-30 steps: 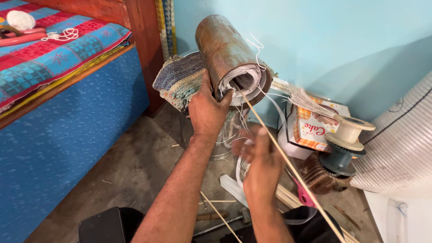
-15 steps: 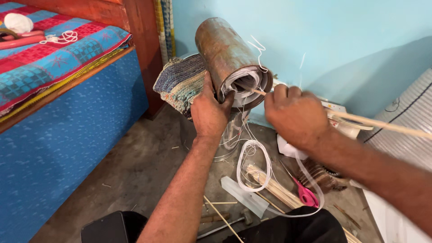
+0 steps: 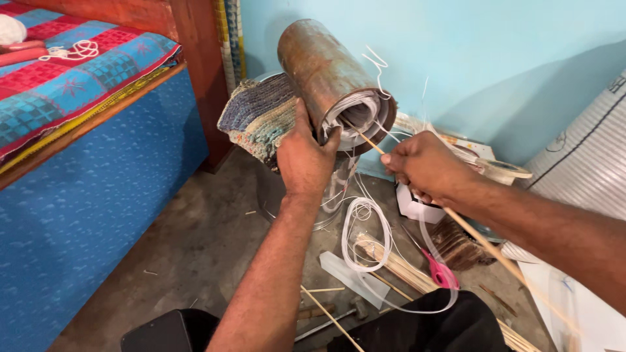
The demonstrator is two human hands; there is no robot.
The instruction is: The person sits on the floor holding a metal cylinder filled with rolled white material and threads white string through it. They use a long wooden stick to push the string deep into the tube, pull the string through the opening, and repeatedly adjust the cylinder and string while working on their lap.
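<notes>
My left hand (image 3: 303, 155) grips the open end of a rusty metal cylinder (image 3: 323, 72), thumb hooked over its rim. White plastic strips (image 3: 355, 114) are coiled inside the cylinder and spill out of its mouth. My right hand (image 3: 424, 166) is closed around a thin bamboo stick (image 3: 495, 257), whose tip pokes into the cylinder's opening among the strips. The stick runs back past my forearm toward the lower right.
A folded woven cloth (image 3: 257, 117) lies behind the cylinder. On the concrete floor lie loops of white strip (image 3: 365, 234), a bundle of bamboo sticks (image 3: 398, 267), pink-handled scissors (image 3: 443, 274) and a small brush (image 3: 460, 244). A bed with a blue patterned cover (image 3: 72, 85) stands left; a ribbed white object (image 3: 580, 169) right.
My right hand rose from low near the floor to the cylinder's mouth, bringing the bamboo stick's tip into the opening. My left hand kept its grip on the cylinder.
</notes>
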